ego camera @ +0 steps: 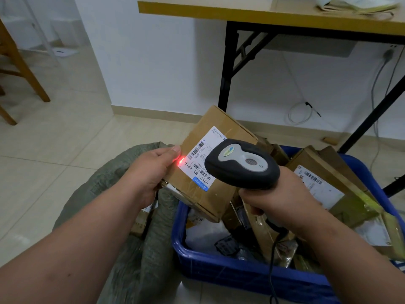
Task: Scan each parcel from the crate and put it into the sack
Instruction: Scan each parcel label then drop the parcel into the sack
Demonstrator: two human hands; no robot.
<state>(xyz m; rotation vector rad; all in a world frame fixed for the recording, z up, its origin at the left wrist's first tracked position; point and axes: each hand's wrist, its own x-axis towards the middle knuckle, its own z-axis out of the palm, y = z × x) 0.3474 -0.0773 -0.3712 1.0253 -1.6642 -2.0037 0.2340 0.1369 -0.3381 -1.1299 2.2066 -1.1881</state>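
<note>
My left hand [151,170] grips the left edge of a brown cardboard parcel [221,128] with a white shipping label, held tilted above the crate's near left corner. My right hand [278,198] grips the handle of a black and grey corded scanner [241,163] pointed at the label. A red scan light falls on the label's left end, beside my left thumb. The blue plastic crate [230,273] holds several more cardboard parcels and bags. A grey-green woven sack [140,255] stands open to the left of the crate, with a parcel showing inside.
A yellow-topped folding table [219,9] with black legs stands behind the crate against the white wall. Cables hang and coil on the wall under it. A wooden chair [19,69] stands at the far left on the tiled floor.
</note>
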